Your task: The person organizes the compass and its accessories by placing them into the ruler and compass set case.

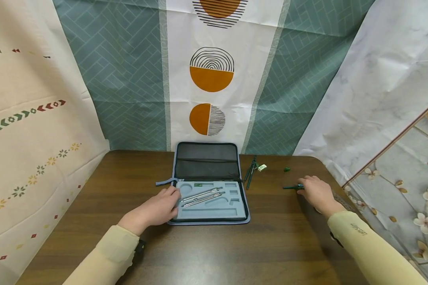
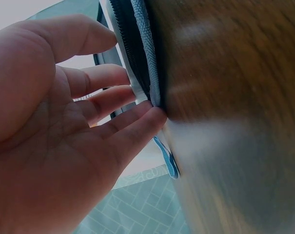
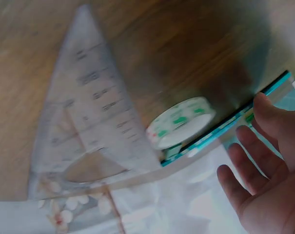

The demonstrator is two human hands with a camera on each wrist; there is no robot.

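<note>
An open zip case [image 1: 247,213] lies on the table, its pale blue tray [image 1: 214,213] facing up. Two metal compasses [image 1: 201,198] lie slantwise in it beside a small green piece [image 1: 197,185]. My left hand [image 1: 164,206] rests at the tray's left side; in the left wrist view its fingertips [image 2: 157,117] touch the case's edge by the zip. At the right of the table, my right hand [image 1: 315,192] pinches a slim green pencil [image 3: 220,127] between thumb and fingers. Beside the pencil are a white ring-shaped item [image 3: 184,119] with green print and a clear set square [image 3: 93,102].
Several dark green pencils [image 1: 250,174] lie right of the case, next to a white eraser [image 1: 262,168]. A small green item [image 1: 287,169] sits further right. Hanging cloths [image 1: 135,79] surround the brown table [image 1: 207,253].
</note>
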